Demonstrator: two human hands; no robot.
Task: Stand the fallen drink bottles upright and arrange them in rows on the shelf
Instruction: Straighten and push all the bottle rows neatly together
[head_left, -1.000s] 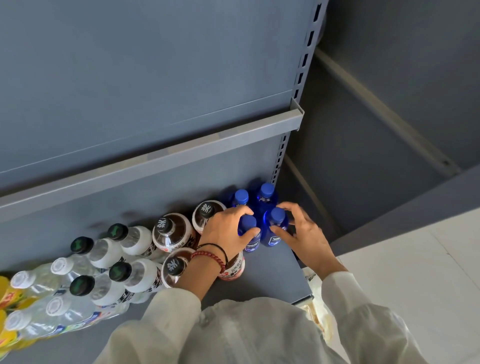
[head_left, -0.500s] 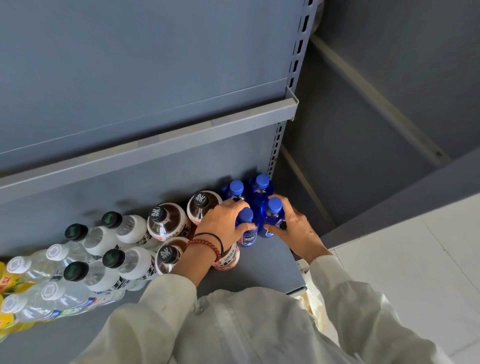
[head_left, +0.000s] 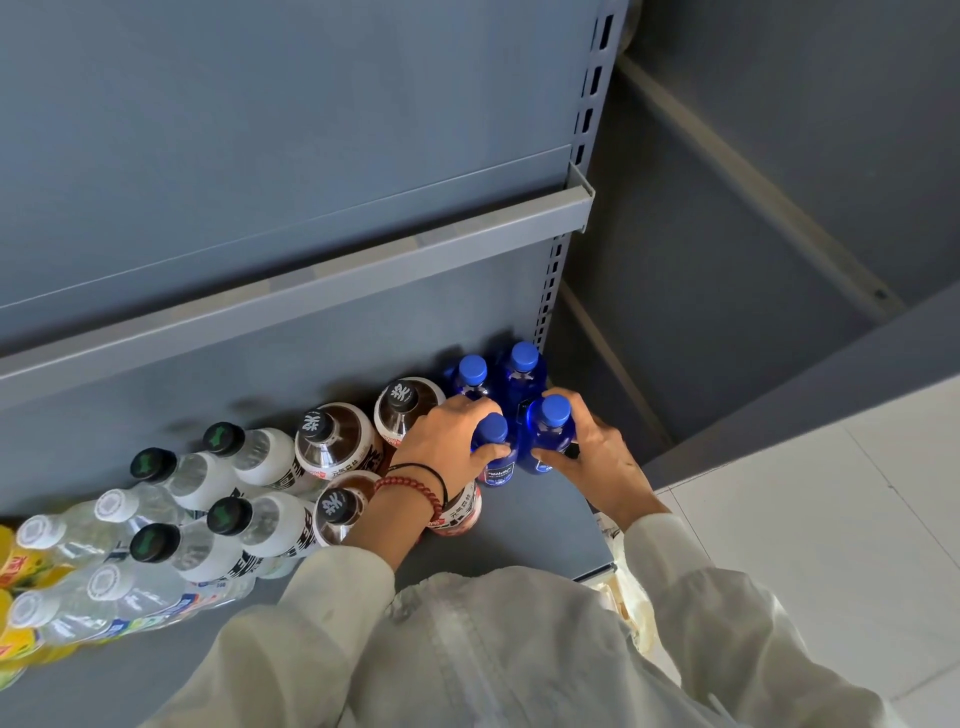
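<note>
Several small blue bottles stand upright at the right end of the grey shelf (head_left: 540, 525). My left hand (head_left: 447, 436) curls round the front left blue bottle (head_left: 493, 447), and my right hand (head_left: 597, 457) curls round the front right blue bottle (head_left: 549, 431). Two more blue bottles (head_left: 522, 371) stand behind them against the back panel. To the left stand brown tea bottles with black caps (head_left: 337, 441), then white bottles with dark green caps (head_left: 249, 457), then clear bottles with white caps (head_left: 98, 519). All stand upright in rows.
Yellow bottles (head_left: 15, 571) show at the far left edge. An upper shelf lip (head_left: 311, 291) overhangs the bottles. The slotted upright post (head_left: 556, 280) bounds the shelf on the right. White floor tiles (head_left: 831, 519) lie to the right.
Both hands have closed tighter round the two front blue bottles, the right hand moving in from an open pose. The bottles sit a little closer together.
</note>
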